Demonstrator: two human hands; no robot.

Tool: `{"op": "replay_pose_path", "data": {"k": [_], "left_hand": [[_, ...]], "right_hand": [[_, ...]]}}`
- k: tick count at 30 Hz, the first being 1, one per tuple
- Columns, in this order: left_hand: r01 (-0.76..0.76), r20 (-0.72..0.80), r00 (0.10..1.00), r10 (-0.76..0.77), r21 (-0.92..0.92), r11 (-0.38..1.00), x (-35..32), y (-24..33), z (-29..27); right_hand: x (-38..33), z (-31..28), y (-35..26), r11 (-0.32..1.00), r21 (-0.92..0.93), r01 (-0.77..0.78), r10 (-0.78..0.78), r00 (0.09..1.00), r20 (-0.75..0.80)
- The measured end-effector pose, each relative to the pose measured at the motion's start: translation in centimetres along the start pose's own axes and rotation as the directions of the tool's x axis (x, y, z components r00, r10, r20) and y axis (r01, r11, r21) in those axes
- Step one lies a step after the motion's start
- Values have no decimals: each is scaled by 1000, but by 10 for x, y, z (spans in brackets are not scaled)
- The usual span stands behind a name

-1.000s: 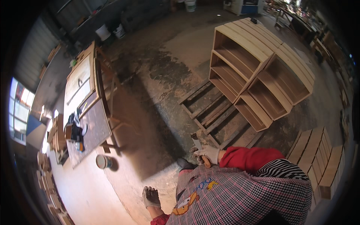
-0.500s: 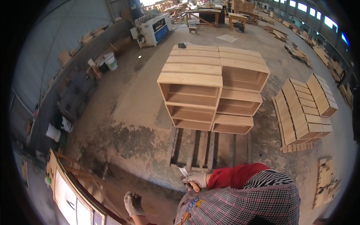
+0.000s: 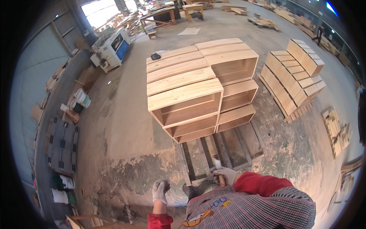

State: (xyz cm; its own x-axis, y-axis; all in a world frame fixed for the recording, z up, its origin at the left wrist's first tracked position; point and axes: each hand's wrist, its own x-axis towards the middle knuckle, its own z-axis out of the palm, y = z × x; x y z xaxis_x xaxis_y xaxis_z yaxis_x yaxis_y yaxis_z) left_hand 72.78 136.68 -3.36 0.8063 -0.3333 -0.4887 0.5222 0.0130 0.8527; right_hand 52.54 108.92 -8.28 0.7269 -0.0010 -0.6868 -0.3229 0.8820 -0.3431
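Observation:
My right hand [image 3: 227, 174], in a white glove under a red sleeve, grips a putty knife [image 3: 222, 181] by its wooden handle. The pale blade of the knife points away from me, blurred, with a brownish patch at its tip. Hanging to the left, my left hand [image 3: 160, 191] wears a white glove with dark fingertips; its fingers are curled in and I see nothing in them. Ahead of both hands stand stacked open wooden boxes [image 3: 183, 98], pale and slatted on top. They rest on a wooden pallet [image 3: 186, 160], and neither hand touches them.
A dark crumpled lump [image 3: 155, 56] sits on the far left box. To the right, more wooden boxes [image 3: 280, 80] stand on a pallet, beside loose wood pieces [image 3: 337, 131]. Buckets [image 3: 82, 98] line the left wall near a white-and-blue machine [image 3: 111, 49]. A person [image 3: 318, 35] walks far right.
My view has swung and come closer to the stacked boxes. The wooden frame at the lower left has mostly left the picture. The putty knife stays in my right hand.

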Motion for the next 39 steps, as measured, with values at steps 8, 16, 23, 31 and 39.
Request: {"op": "replay_pose_path", "data": {"k": [8,16,23,31,39], "left_hand": [[-636,631,738,241,529,562,131,99,137],[-894,950,160,269,255,-369,226,160,292],[-795,956,285,-68,196,-573,300,165,359],[-829,981,177,-73,109,-549,301,167,359],[-842,949,299,-100,213,-496,303,167,355]], "right_hand": [[-10,-23,42,808,415,419,-283,893,-350],[15,-30,78,744,506,437,-152,848,-508],[107,-104,13,674,549,494,-202,838,-507],[273,-251,-154,716,117,689,-474,602,-642],[387,-329,-266,626,36,779,-438,390,-810]]}}
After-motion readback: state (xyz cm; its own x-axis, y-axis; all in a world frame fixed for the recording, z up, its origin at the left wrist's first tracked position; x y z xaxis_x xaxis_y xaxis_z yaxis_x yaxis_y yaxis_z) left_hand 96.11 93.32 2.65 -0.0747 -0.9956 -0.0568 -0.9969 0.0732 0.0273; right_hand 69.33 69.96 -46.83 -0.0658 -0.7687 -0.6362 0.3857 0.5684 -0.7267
